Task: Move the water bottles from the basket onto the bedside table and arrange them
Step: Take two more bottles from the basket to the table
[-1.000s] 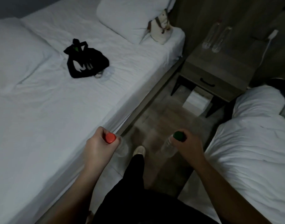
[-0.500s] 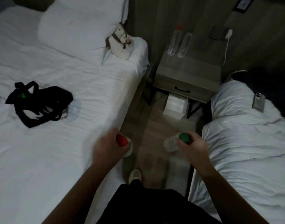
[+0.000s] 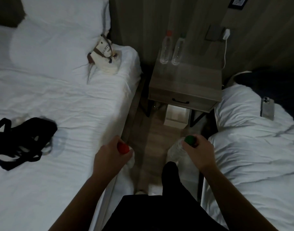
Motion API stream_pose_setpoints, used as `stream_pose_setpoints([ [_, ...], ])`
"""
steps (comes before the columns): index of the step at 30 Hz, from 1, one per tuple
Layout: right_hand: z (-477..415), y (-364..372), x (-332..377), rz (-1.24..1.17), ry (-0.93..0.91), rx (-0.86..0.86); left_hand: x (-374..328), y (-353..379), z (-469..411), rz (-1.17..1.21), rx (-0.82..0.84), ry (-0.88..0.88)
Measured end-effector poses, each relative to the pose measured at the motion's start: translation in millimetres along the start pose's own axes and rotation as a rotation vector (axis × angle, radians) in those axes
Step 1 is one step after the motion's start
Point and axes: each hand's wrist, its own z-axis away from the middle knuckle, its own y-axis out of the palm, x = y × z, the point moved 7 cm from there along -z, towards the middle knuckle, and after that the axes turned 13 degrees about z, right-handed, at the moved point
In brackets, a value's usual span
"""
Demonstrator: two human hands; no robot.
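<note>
Hands low between two beds, left hand [image 3: 109, 157] closed on red-capped bottle [image 3: 123, 148], right hand [image 3: 199, 154] closed on green-capped bottle [image 3: 179, 147], two bottles [image 3: 165, 47] upright on far bench [image 3: 186, 77], black basket [image 3: 22, 139] on left bed [image 3: 62, 100].

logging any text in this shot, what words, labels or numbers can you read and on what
Small white pouch on the left bed: dark print, too blurred to read for certain.
Two bottles on the bedside table, red-capped and the one beside it: no label legible.
Bottles in the left hand and right hand: no text visible.
</note>
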Motion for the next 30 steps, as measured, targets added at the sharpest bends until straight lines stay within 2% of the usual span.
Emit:
stream_pose_setpoints([
  [12, -160, -61, -27, 0.152, -0.041, 0.148, -95, 66, -92, 0.027, -0.094, -0.079],
  [19, -227, -91, -25, 0.141, -0.08, 0.148, -137, 92, -140, 0.098, -0.141, -0.079],
  [27, -306, -97, -13, 0.174, -0.088, 0.105, -156, 123, -229, 0.074, -0.034, -0.093],
  [30, -339, -90, -7, 0.22, -0.022, 0.107, -164, 135, -274, 0.073, -0.006, -0.1],
])
